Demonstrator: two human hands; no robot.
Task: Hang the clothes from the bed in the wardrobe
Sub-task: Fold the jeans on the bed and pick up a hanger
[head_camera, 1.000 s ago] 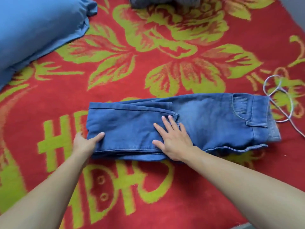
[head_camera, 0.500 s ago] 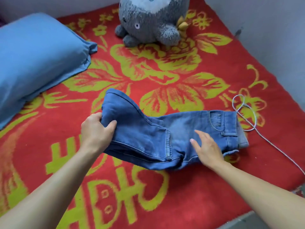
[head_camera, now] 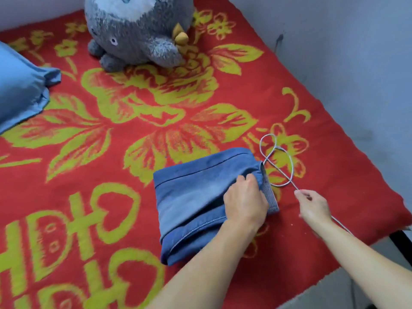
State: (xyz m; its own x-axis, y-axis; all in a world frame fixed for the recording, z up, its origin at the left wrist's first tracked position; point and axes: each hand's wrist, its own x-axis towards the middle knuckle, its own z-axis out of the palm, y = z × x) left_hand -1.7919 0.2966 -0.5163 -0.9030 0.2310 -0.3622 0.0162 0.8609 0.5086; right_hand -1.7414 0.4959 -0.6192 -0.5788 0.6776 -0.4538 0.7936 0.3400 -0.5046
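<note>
Jeans (head_camera: 194, 197) are now folded in half; left hand (head_camera: 245, 202) grips them, right hand (head_camera: 314, 207) grip unclear; nothing hung yet.

jeans (head_camera: 196, 197) under left hand (head_camera: 245, 204): denim, matt, faded, stitched seams | waistband (head_camera: 270, 195) at its fingertips: ribbed knit | cable (head_camera: 280, 175) at right hand (head_camera: 314, 207): smooth, slight sheen | bed cover (head_camera: 89, 175) beneath both hands: coarse short-pile cloth, matt | plush toy (head_camera: 133, 30) far beyond hands: fuzzy | pillow (head_camera: 20, 85) far left of hands: smooth cloth
</note>
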